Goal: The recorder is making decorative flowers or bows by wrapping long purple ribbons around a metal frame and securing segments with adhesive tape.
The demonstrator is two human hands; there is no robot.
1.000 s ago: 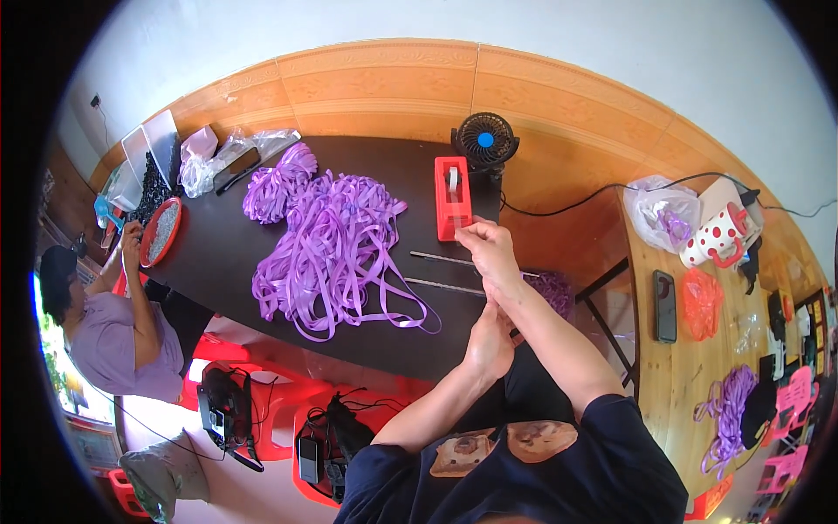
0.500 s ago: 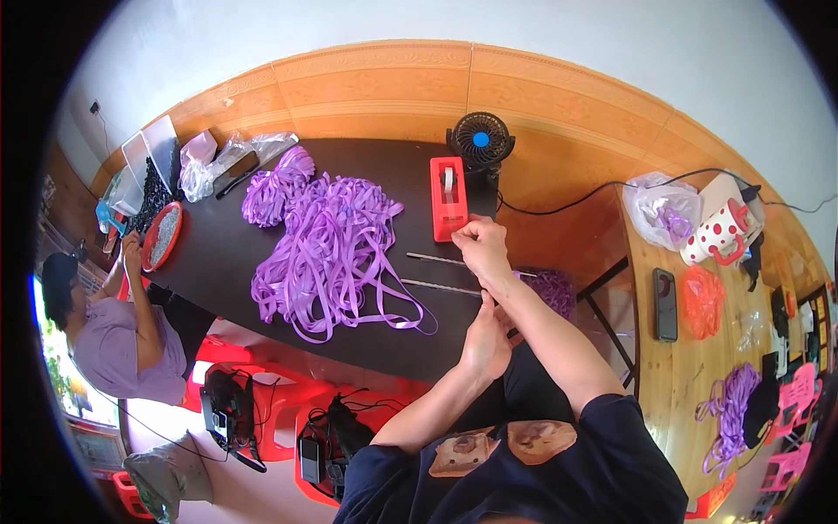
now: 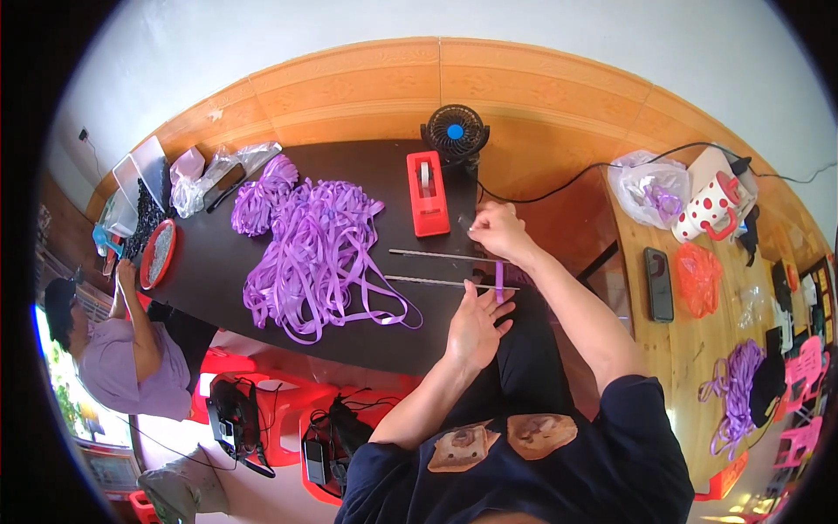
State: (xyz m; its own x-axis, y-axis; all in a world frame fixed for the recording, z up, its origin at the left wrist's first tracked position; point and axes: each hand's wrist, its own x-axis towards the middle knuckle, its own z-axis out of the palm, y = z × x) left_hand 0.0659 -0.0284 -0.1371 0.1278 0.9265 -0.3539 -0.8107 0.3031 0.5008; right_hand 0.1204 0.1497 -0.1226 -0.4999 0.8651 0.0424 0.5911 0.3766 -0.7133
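Observation:
Two thin metal rods (image 3: 428,281) lie parallel, reaching past the dark table's right edge. A short strip of purple ribbon (image 3: 499,281) spans them near their right ends. My left hand (image 3: 476,330) is palm up under that end, fingers spread, its thumb and fingertips at the nearer rod and the ribbon. Above the farther rod, my right hand (image 3: 502,234) pinches what looks like a small piece of clear tape (image 3: 465,224). A red tape dispenser (image 3: 429,210) stands just to its left. A large tangle of purple ribbon (image 3: 310,253) covers the table's middle.
A black fan (image 3: 455,133) stands behind the dispenser. On the wooden table (image 3: 650,367) at right are a phone (image 3: 659,284), a dotted cup (image 3: 705,210) and an orange bag (image 3: 698,279). A co-worker (image 3: 131,358) sits at far left beside a red bowl (image 3: 159,253).
My right hand has moved away from the front of the tape dispenser, to the right. My left hand's fingers have spread, and the ribbon strip across the rods now shows. The whole view shifted slightly.

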